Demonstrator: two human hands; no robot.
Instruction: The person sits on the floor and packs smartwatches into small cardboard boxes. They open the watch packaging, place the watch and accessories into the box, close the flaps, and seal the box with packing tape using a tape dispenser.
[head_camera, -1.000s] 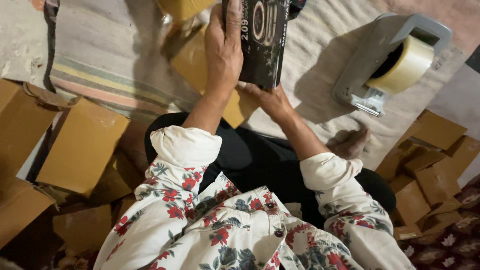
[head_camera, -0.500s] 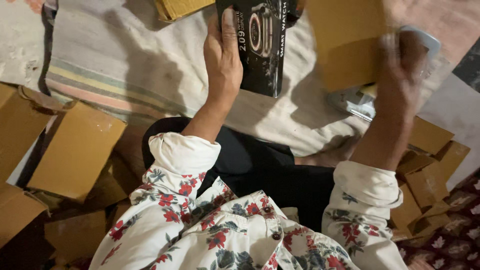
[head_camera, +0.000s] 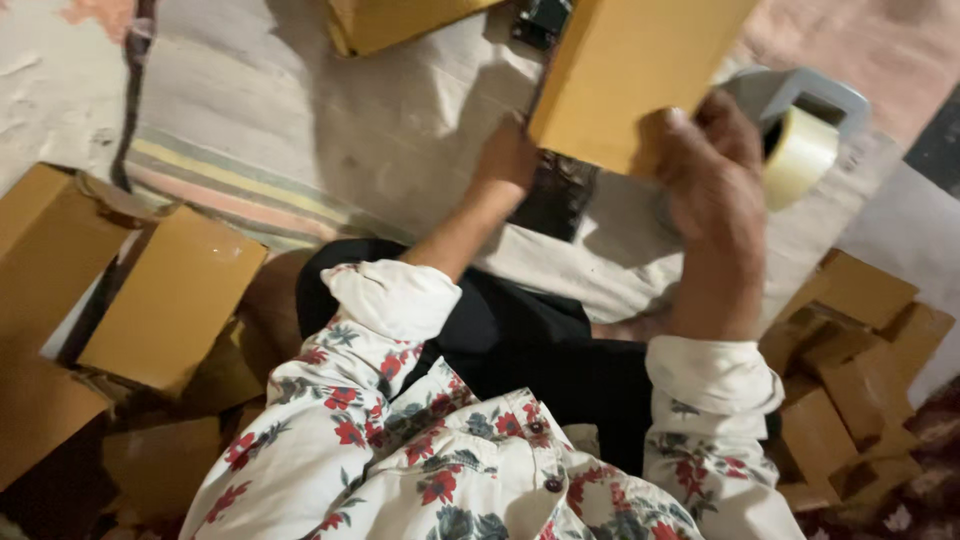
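The right hand (head_camera: 705, 170) grips a yellow cardboard box (head_camera: 630, 70) up in the air, the left hand (head_camera: 508, 155) holds a dark box (head_camera: 555, 195) behind it, and the yellow one could slip onto the tape dispenser (head_camera: 800, 130).

Right hand (head_camera: 705, 170) grips cardboard box (head_camera: 625, 75) — left hand (head_camera: 508, 155) on dark item (head_camera: 545, 200); tape dispenser (head_camera: 800, 130) behind.
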